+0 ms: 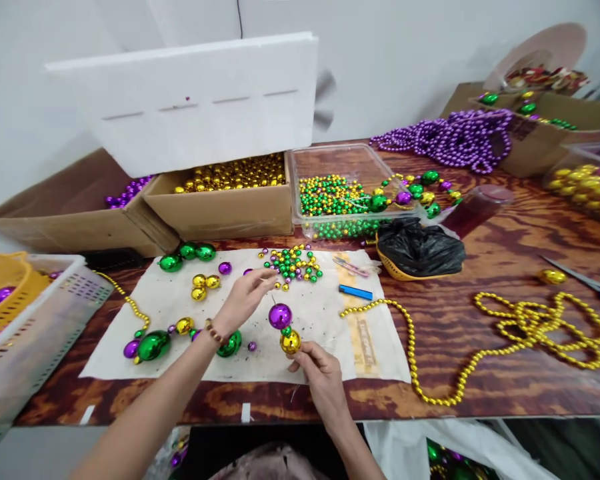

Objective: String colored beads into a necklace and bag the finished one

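Observation:
In my right hand, thumb and fingers grip a gold ball bead at the bottom of a short upright stack. Above it sit a small green bead and a large purple ball bead, with a thin needle or wire tip poking out of the top. My left hand reaches over the white cloth, its fingers drawn together at the edge of a pile of small beads. What those fingertips hold, if anything, is too small to tell. Partly behind my left forearm lies a strung row with a large green bead.
Gold bead chain trails right across the wooden table. A blue lighter and small snips lie on the cloth. Behind stand a cardboard box of gold beads, a clear bin and a black-bag-lined basket. Scissors lie far right.

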A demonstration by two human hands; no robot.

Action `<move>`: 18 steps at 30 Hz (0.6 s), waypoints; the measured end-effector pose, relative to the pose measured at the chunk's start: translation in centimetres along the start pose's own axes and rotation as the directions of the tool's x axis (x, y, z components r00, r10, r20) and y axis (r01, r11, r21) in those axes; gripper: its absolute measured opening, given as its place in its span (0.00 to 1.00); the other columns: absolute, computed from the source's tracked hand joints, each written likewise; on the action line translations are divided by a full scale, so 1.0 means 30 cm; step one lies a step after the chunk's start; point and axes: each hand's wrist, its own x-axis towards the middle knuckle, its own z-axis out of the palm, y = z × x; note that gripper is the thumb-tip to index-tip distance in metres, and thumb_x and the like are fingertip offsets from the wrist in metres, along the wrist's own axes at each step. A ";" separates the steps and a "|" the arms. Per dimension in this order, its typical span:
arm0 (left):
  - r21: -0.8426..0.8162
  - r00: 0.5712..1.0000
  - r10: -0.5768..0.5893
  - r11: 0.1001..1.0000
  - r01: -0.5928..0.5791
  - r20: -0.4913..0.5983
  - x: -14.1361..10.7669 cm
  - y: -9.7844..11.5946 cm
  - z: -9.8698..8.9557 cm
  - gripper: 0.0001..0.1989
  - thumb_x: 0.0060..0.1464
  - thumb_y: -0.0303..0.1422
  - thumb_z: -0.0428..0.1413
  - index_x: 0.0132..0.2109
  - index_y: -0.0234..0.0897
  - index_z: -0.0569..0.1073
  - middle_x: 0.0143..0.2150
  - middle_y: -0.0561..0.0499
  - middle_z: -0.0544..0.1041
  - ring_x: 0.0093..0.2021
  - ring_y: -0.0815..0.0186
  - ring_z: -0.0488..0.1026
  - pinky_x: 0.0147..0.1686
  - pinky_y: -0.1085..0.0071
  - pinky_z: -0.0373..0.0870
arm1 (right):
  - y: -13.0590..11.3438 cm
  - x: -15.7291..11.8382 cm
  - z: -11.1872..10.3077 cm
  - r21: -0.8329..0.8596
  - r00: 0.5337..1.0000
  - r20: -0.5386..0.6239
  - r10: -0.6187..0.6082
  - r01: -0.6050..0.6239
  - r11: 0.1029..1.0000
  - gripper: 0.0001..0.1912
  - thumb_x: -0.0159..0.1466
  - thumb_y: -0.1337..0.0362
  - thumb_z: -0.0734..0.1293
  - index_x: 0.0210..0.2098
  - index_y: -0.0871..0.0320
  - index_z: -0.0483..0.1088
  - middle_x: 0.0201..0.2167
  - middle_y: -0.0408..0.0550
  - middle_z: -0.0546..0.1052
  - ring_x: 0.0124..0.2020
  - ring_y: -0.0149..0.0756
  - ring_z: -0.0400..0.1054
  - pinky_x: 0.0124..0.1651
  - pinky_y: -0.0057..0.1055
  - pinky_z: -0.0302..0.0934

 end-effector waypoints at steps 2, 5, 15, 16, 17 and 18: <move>0.418 0.993 0.032 0.905 -0.079 0.118 0.066 -0.030 0.020 0.10 0.63 0.31 0.52 0.46 0.37 0.77 0.45 0.44 0.78 0.46 0.58 0.75 0.48 0.63 0.70 | 0.005 -0.011 -0.021 -0.033 0.999 -0.014 -0.030 0.029 0.999 0.10 0.62 0.59 0.68 0.30 0.58 0.78 0.20 0.42 0.76 0.25 0.33 0.70 0.32 0.26 0.63; 0.681 0.978 0.004 0.717 -0.147 0.207 0.115 -0.062 0.071 0.10 0.60 0.24 0.51 0.42 0.36 0.76 0.43 0.43 0.76 0.48 0.56 0.72 0.50 0.61 0.66 | 0.020 -0.026 -0.036 -0.052 0.999 -0.018 -0.035 0.034 0.998 0.11 0.63 0.60 0.66 0.30 0.58 0.77 0.20 0.42 0.75 0.24 0.33 0.69 0.30 0.26 0.62; 0.601 0.995 -0.015 0.798 -0.049 0.101 0.125 -0.089 0.132 0.04 0.54 0.23 0.58 0.36 0.36 0.73 0.41 0.44 0.74 0.49 0.54 0.70 0.52 0.57 0.64 | 0.044 -0.030 -0.051 -0.008 0.999 -0.045 0.005 -0.005 1.000 0.13 0.64 0.56 0.66 0.30 0.58 0.74 0.19 0.42 0.74 0.16 0.28 0.59 0.20 0.24 0.52; 0.574 0.995 -0.018 0.818 -0.044 0.101 0.122 -0.083 0.119 0.03 0.56 0.25 0.56 0.37 0.35 0.73 0.41 0.44 0.75 0.46 0.56 0.71 0.49 0.59 0.66 | 0.043 -0.030 -0.052 -0.005 0.999 -0.047 0.010 -0.010 1.000 0.13 0.64 0.56 0.65 0.30 0.59 0.74 0.19 0.42 0.74 0.16 0.28 0.59 0.20 0.24 0.52; 0.517 0.995 -0.024 0.855 -0.032 0.101 0.115 -0.074 0.104 0.03 0.58 0.27 0.55 0.39 0.35 0.73 0.40 0.45 0.75 0.44 0.58 0.73 0.46 0.62 0.68 | 0.041 -0.030 -0.051 -0.005 0.999 -0.049 0.015 -0.015 1.000 0.14 0.64 0.55 0.65 0.30 0.59 0.73 0.19 0.42 0.74 0.16 0.28 0.59 0.20 0.24 0.51; 0.402 0.994 -0.040 0.916 -0.003 0.097 0.103 -0.062 0.089 0.05 0.60 0.29 0.54 0.42 0.35 0.73 0.40 0.45 0.76 0.41 0.60 0.74 0.43 0.64 0.70 | 0.039 -0.030 -0.051 -0.008 0.999 -0.051 0.018 -0.019 1.000 0.14 0.64 0.55 0.65 0.30 0.59 0.73 0.19 0.43 0.74 0.17 0.28 0.59 0.20 0.24 0.51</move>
